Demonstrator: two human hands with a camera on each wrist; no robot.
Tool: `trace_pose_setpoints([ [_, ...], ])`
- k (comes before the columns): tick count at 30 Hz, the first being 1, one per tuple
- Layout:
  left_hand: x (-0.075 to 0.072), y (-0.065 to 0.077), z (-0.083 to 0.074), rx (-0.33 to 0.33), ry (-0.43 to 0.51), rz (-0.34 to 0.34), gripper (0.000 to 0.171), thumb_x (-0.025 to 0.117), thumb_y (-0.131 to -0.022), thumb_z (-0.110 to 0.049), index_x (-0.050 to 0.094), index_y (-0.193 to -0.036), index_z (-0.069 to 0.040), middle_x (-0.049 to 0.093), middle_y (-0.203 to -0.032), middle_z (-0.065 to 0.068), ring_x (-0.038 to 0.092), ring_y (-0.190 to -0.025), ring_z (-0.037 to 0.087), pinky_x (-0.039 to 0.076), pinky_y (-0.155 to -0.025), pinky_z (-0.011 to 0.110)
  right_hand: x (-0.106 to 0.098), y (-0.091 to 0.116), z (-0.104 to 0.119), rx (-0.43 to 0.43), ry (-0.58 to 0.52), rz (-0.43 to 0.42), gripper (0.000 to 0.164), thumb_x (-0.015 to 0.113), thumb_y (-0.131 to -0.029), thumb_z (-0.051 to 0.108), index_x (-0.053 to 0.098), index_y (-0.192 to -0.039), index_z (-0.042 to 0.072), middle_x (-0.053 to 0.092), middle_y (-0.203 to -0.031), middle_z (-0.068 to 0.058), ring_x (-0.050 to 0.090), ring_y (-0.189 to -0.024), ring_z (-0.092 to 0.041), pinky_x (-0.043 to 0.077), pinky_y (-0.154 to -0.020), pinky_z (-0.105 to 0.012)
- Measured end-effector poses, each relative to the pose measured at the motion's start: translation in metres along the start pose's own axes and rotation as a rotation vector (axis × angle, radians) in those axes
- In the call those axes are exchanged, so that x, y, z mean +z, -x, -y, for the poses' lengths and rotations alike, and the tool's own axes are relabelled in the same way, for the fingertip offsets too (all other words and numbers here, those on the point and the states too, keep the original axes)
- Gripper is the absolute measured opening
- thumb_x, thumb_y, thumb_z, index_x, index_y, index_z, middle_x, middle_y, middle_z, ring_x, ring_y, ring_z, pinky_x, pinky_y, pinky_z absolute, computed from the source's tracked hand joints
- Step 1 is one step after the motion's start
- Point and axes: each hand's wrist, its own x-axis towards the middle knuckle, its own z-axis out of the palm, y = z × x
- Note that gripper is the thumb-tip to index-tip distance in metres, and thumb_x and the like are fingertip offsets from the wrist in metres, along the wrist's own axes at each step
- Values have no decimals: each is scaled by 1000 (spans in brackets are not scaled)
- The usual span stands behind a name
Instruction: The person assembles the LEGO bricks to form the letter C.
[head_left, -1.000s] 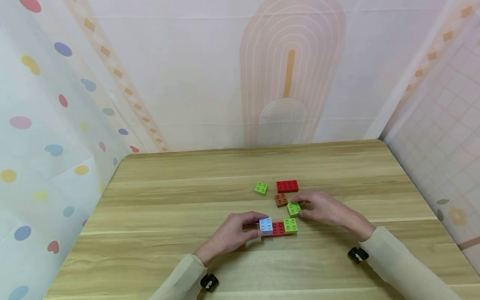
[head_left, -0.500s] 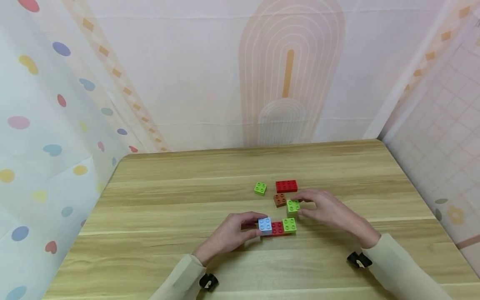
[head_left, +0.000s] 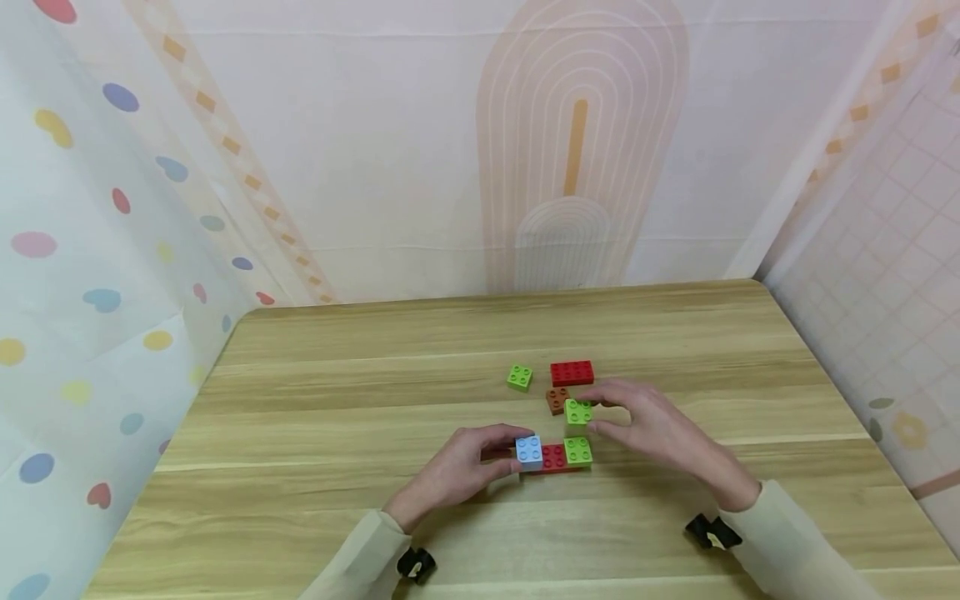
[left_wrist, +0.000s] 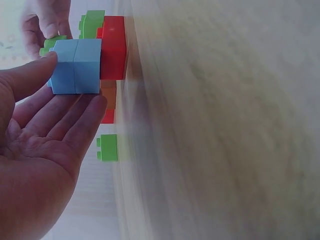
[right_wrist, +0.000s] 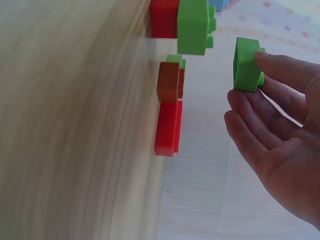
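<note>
A red brick (head_left: 552, 458) lies flat on the table, carrying a light-blue block (head_left: 528, 452) on its left end and a green brick (head_left: 577, 451) on its right end. A line runs across the blue block's side in the left wrist view. My left hand (head_left: 463, 468) holds this blue block, thumb (left_wrist: 31, 77) on one side and fingers (left_wrist: 70, 117) on the other. Just behind the green end, my right hand (head_left: 651, 423) pinches a second green brick (right_wrist: 247, 64). That brick is raised off the table and apart from the red one, studs up.
Behind my hands lie a small brown brick (head_left: 557, 401), a longer red brick (head_left: 572, 372) and another green brick (head_left: 520, 377). The wooden table (head_left: 337, 392) ends at a patterned cloth (head_left: 397, 167) at the back.
My right hand has lifted the pinched green brick and brought it left, closer over the built-up row. The left hand stays on the blue block.
</note>
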Motion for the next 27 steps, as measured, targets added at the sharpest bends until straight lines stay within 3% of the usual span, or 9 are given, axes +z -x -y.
trace_pose_setpoints([
  [20, 0, -4, 2, -12, 7, 21, 37, 67, -92, -18, 61, -129, -19, 62, -125, -4, 58, -112, 10, 47, -95, 26, 5, -2, 18, -93, -49, -19, 38, 75, -86, 18, 66, -122, 14, 64, -124, 3, 60, -111, -15, 51, -92, -41],
  [27, 1, -4, 4, 42, 13, 1, 36, 67, -93, -15, 62, -128, -16, 62, -124, -2, 59, -111, 11, 48, -94, 28, 8, -4, 24, -109, -64, -4, 38, 73, -88, 18, 65, -124, 15, 62, -125, 5, 58, -113, -14, 50, -93, -41],
])
